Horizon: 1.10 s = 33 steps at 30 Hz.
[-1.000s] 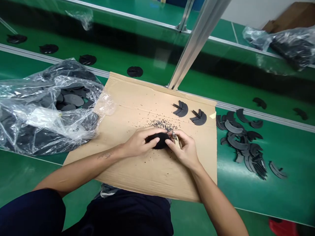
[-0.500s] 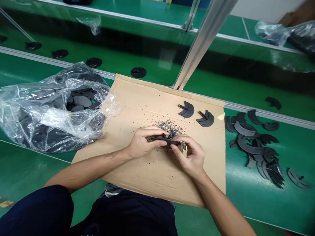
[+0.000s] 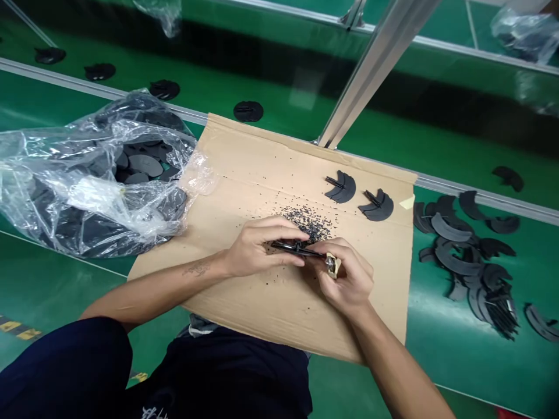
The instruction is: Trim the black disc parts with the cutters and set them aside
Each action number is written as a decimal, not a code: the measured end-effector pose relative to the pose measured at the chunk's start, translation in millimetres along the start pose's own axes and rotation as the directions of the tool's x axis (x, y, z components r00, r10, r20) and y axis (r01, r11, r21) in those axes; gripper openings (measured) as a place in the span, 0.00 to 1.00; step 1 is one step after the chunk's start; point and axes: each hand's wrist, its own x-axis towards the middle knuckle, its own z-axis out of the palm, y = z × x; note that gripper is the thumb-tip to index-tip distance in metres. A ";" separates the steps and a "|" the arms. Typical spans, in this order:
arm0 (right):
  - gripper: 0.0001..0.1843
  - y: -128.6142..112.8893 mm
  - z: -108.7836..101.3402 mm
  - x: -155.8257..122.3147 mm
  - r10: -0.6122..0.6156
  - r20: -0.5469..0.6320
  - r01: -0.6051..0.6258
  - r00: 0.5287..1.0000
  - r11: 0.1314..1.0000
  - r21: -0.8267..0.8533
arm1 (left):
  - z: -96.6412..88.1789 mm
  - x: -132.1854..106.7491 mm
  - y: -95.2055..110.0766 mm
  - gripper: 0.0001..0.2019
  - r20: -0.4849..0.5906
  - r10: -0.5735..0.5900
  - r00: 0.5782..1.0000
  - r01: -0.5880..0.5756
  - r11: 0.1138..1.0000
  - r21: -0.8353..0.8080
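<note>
The black part (image 3: 299,249) is held above the cardboard (image 3: 244,314), seen nearly edge-on, between the two hands. The left hand (image 3: 251,247) grasps its left end, thumb on the near side and fingers on the far side. The right hand (image 3: 349,279) is closed around a pale-handled tool (image 3: 332,265) at the right end of the part; whether its fingertips also grip the part cannot be told. Black scraps (image 3: 311,220) are scattered just beyond the hands. Two crescents (image 3: 343,187) lie near the far right corner of the cardboard. A clear bag (image 3: 98,195) of dark pieces overlaps its left edge. A pile (image 3: 458,256) of curved pieces rests on the green bench (image 3: 463,358) to the right.
</note>
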 end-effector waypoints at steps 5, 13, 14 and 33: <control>0.17 1.3 -0.7 0.2 -0.021 0.026 0.020 0.999 0.999 0.048 | -2.2 1.8 4.5 0.09 0.022 0.052 0.998 -0.053 0.997 0.049; 0.14 -0.6 -2.3 2.1 0.005 0.063 -0.010 0.998 0.997 0.082 | -2.4 -1.5 6.1 0.08 0.011 0.122 0.993 -0.122 0.983 0.134; 0.14 -1.0 -2.2 2.3 0.011 0.062 -0.016 0.998 0.996 0.084 | -2.5 -2.0 6.0 0.08 0.016 0.117 0.993 -0.119 0.983 0.139; 0.08 -9.2 -1.7 6.7 0.220 0.021 -0.220 0.975 0.954 0.203 | -5.4 -3.4 8.1 0.24 0.112 -0.209 0.972 0.231 0.939 -0.253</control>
